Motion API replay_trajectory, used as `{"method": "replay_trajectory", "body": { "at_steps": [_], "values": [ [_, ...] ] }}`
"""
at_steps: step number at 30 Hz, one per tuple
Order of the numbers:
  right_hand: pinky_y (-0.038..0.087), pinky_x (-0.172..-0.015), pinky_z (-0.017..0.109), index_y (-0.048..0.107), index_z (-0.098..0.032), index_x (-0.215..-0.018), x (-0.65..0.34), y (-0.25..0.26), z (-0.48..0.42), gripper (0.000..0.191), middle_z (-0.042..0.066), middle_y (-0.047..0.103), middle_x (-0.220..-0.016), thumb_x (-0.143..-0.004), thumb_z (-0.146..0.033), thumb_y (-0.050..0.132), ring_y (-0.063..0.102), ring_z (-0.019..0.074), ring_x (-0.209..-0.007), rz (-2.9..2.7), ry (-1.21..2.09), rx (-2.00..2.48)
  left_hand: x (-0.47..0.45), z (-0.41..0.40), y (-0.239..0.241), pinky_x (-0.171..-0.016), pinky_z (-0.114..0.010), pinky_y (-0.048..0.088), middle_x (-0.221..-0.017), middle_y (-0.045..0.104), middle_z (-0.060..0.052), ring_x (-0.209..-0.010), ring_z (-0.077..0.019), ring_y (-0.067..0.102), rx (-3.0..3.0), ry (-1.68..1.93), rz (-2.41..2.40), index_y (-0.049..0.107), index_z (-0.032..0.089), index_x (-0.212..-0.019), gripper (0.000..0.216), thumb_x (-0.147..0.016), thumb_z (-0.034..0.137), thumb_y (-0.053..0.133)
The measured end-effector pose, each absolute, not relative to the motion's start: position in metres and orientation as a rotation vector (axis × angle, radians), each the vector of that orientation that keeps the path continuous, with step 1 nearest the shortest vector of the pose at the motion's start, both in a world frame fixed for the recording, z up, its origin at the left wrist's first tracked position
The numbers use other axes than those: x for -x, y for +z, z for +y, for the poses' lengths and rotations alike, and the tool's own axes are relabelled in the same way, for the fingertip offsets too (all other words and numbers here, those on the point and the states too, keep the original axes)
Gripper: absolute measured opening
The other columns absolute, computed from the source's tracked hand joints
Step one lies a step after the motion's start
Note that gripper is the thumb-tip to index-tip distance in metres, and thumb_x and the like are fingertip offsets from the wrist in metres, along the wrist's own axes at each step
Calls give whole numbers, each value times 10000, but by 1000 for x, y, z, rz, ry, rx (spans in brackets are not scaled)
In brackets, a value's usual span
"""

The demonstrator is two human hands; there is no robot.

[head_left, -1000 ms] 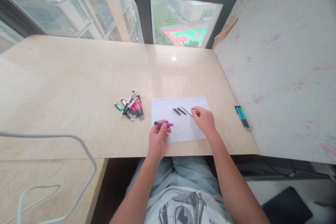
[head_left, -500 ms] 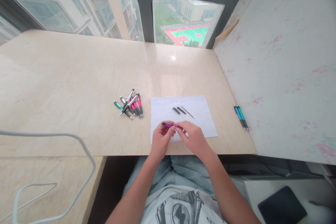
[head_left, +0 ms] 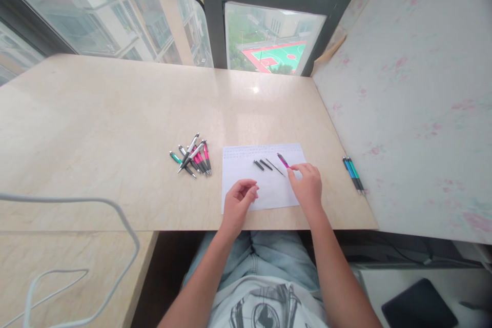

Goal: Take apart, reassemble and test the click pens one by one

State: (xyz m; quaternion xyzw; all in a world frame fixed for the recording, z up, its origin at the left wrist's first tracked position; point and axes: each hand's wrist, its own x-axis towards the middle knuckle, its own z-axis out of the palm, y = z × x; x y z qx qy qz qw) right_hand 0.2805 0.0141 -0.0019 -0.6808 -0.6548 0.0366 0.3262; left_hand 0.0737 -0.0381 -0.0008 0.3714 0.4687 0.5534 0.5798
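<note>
My right hand [head_left: 307,184] pinches the near end of a purple pen barrel [head_left: 283,161] with a dark clip, over the right part of a white sheet of paper [head_left: 238,169]. Just left of the barrel, a thin dark refill [head_left: 275,167] and two short black pen pieces, a grip [head_left: 265,164] and another tube [head_left: 259,165], lie on the sheet. Over the sheet's lower left my left hand [head_left: 239,202] is closed, thumb and fingertips drawn together. Whatever may be between those fingertips is too small to make out.
A heap of pens [head_left: 192,158] in white, pink and green lies left of the paper. Several blue and green pens [head_left: 352,175] lie by the papered wall at right. A grey cable [head_left: 115,205] loops at lower left. Windows [head_left: 272,38] stand behind the table.
My hands have come apart. My right hand has moved right and forward with the purple barrel, which both hands held before. My left hand stays near its place.
</note>
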Motion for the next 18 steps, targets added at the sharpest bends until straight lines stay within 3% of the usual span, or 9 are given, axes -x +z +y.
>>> {"method": "replay_trajectory", "body": {
  "at_steps": [11, 18],
  "values": [
    [439, -838, 387, 703, -156, -963, -281, -6, 16, 207, 108, 684, -907, -881, -270, 551, 552, 252, -896, -1754, 37, 1778, -74, -38, 0, -617, -241, 420, -810, 662, -28, -679, -116, 552, -812, 1301, 1064, 673, 182, -930, 165, -828, 309, 696],
    [459, -672, 286, 681, -168, -975, -254, 9, -24, 201, 53, 696, -824, -926, -227, 496, 578, 159, -653, -1795, 267, 1609, -76, -39, 0, -571, -221, 411, -777, 656, -23, -649, -105, 554, -797, 1309, 1065, 668, 173, -888, 147, -826, 303, 699]
  ]
}}
